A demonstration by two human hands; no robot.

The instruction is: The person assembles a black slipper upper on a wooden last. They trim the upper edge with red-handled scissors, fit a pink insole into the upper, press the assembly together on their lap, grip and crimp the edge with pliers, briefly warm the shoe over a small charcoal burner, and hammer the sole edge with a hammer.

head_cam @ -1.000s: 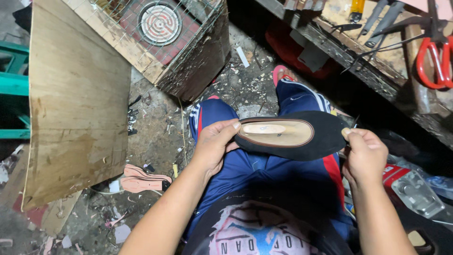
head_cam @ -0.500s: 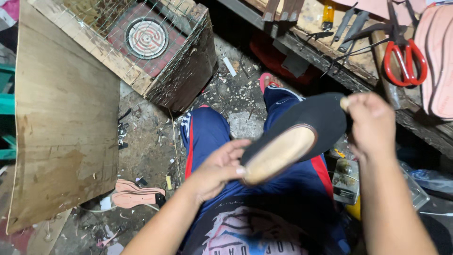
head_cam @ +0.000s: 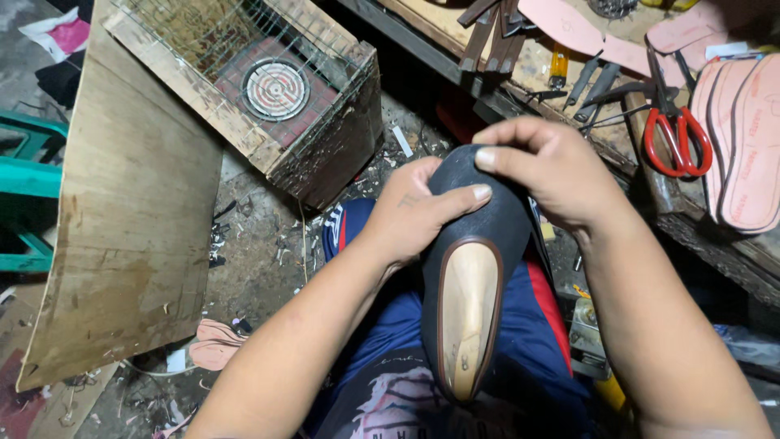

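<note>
A black shoe upper (head_cam: 479,219) stretched over a tan wooden last (head_cam: 465,313) stands on end over my lap, toe pointing away from me. My left hand (head_cam: 414,213) grips its left side with the thumb pressed across the black toe. My right hand (head_cam: 548,167) wraps over the toe from the right, fingers curled on top. Both hands hold the shoe close in front of my chest, above my blue trousers (head_cam: 520,341).
A wooden box (head_cam: 333,154) with a wire grille and a round heating coil (head_cam: 275,88) sits ahead on the littered floor. A plywood sheet (head_cam: 130,219) leans at left. The workbench (head_cam: 699,236) at right holds red-handled scissors (head_cam: 676,134), pink insoles (head_cam: 747,138) and hand tools.
The shoe has swung from lying sideways across my lap to standing lengthwise with the toe away from me. Both hands have moved up onto the toe end.
</note>
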